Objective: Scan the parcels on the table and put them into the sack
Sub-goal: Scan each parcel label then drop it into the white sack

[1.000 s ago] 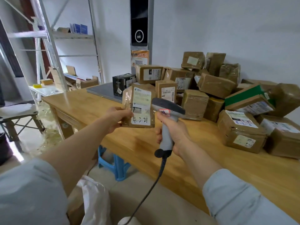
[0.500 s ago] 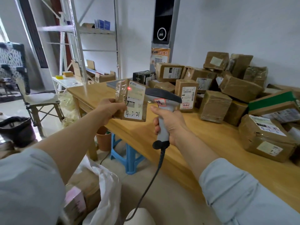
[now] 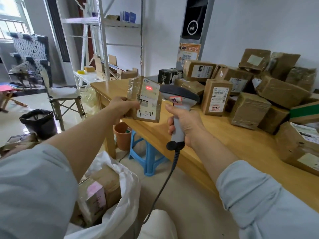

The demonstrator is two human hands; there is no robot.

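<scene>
My left hand (image 3: 121,107) grips a flat brown parcel (image 3: 144,100) by its left edge, upright above the table's front corner. Its white label faces me, with handwritten digits at the bottom and a red scan line near the top. My right hand (image 3: 185,125) is closed around the grey handle of a barcode scanner (image 3: 179,100), whose head sits just right of the parcel. A white sack (image 3: 120,199) stands open on the floor at lower left, with taped parcels and a pink one inside. Several brown parcels (image 3: 255,94) are piled on the wooden table (image 3: 224,140).
The scanner's black cable (image 3: 162,187) hangs down past the sack. A blue stool (image 3: 148,152) and an orange pot (image 3: 122,135) stand under the table. A folding chair (image 3: 63,95), a black bin (image 3: 38,121) and metal shelving (image 3: 103,40) are at the left.
My view has swung left and down, showing more of the sack. The red scan mark on the label has widened into a line; parcel and scanner keep their relative places.
</scene>
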